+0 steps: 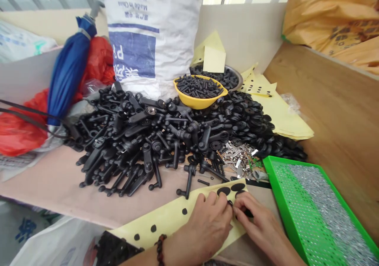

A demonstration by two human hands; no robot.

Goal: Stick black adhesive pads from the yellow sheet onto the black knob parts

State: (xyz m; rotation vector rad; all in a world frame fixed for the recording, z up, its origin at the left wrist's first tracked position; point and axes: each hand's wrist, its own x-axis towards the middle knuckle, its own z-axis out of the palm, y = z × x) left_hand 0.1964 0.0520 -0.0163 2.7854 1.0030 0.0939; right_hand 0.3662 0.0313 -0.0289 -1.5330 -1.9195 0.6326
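Observation:
A yellow sheet (168, 214) bearing black round pads lies slanted at the table's front edge. My left hand (207, 222), with a beaded bracelet on its wrist, rests over the sheet, its fingers curled close to a small dark piece. Just right of it, my right hand (257, 218) has thumb and forefinger pressed together at the sheet's right end, by a black pad. What either hand pinches is too small to make out. Larger black ovals (237, 187) show above the fingertips. Behind the sheet lies a big pile of black crank handles (145, 139).
A green tray (296, 218) of small metal pins stands at the right. Behind the pile are a yellow bowl (197, 100) of black screws, a metal bowl and a white sack (174, 33). Silver clips (238, 155) lie mid-table. A blue umbrella (66, 68) leans at left.

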